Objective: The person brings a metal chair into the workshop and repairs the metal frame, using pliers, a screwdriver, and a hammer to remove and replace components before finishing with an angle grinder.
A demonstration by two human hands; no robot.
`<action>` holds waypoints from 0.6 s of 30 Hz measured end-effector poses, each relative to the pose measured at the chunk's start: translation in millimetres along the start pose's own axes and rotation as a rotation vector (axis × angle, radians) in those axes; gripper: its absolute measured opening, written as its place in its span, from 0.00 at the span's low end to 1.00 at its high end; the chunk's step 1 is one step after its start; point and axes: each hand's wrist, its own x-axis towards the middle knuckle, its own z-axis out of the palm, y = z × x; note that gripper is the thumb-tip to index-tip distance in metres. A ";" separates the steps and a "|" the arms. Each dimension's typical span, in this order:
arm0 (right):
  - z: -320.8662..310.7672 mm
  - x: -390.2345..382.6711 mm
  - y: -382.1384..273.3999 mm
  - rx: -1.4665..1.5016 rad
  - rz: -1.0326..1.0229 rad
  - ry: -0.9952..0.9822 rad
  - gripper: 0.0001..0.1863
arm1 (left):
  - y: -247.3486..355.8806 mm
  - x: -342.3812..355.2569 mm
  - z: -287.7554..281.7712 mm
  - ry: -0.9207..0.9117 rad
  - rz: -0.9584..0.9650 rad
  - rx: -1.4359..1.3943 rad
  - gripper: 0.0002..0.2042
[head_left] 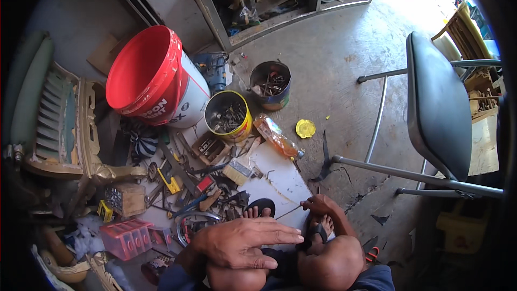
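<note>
My left hand point(245, 242) is held flat, palm down with fingers stretched out, above my left knee, with nothing visible in it. My right hand point(319, 207) is closed on one end of a thin metal rod point(289, 211), low beside my right foot; the rod's other part disappears behind my left hand. A white board point(283, 180) lies under my sandalled feet. Just left of them are scattered hand tools, a paintbrush point(237, 174) and a yellow tape measure point(171, 183). A plastic bottle point(277, 136) with orange liquid lies on its side ahead, beside a yellow lid point(305, 127).
A red-rimmed white bucket point(177, 108), two cans of metal bits point(228, 116) point(270, 83) and a blue power tool point(212, 73) stand ahead. Plastic organizer boxes point(124, 237) and an upholstered furniture piece point(59, 129) are left. A folding chair point(436, 108) is right; a low cabinet point(264, 0) stands behind.
</note>
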 end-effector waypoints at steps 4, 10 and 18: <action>12.0 -30.0 -11.1 -0.089 -0.012 -0.218 0.24 | -1.2 -2.7 -2.5 0.007 -0.014 0.036 0.28; 29.3 -11.3 17.9 0.066 0.088 -0.037 0.30 | 0.2 -2.0 -1.6 0.043 -0.110 -0.012 0.27; 25.6 -27.2 -2.4 0.073 0.104 -0.071 0.28 | -2.7 -12.6 8.8 0.197 -0.109 0.028 0.25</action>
